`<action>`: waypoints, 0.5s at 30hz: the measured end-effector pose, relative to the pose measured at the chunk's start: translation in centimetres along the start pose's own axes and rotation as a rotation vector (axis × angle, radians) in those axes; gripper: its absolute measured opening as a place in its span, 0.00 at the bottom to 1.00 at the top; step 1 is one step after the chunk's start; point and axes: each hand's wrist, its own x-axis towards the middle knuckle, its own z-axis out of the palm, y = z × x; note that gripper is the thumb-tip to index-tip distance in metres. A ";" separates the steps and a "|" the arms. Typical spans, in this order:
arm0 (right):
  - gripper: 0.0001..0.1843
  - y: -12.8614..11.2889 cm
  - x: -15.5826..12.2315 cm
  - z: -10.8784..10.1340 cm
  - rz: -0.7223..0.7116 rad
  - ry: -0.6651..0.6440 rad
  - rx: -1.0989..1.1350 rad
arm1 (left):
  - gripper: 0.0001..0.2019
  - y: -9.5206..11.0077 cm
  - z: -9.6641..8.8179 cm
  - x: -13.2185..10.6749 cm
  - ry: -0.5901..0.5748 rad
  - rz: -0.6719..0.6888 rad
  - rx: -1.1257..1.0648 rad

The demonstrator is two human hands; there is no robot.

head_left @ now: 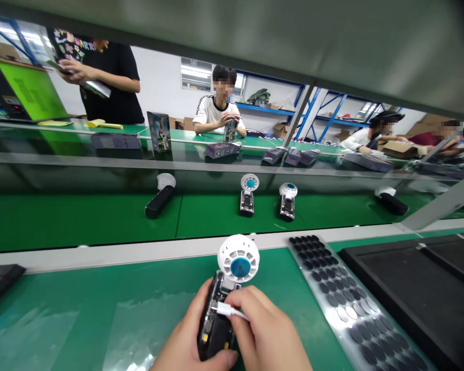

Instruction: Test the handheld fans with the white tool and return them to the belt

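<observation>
the left hand [195, 342] had its fingers clamped on a small fan [228, 299] above the green surface [100, 304]. the right hand [265, 335] pinched fingers together on a white plug [226, 309] at the fan's side.

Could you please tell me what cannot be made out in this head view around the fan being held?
- Fan lower body: covered by left hand and right hand.
- White cable: its far end hidden under the right hand.
- Both wrists: cut off by the bottom edge.
- Sheet of dark pads: print too small.
</observation>
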 end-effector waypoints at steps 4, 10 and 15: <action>0.10 0.1 -0.1 0.3 -0.052 0.048 -0.028 | 0.38 0.2 0.2 0.0 0.033 -0.020 -0.010; 0.10 0.1 -0.3 0.3 -0.070 0.083 -0.081 | 0.38 0.7 0.3 -0.1 -0.011 -0.057 -0.047; 0.13 -0.4 -0.3 0.6 -0.065 0.165 -0.201 | 0.36 1.5 0.4 -0.3 0.015 -0.062 -0.098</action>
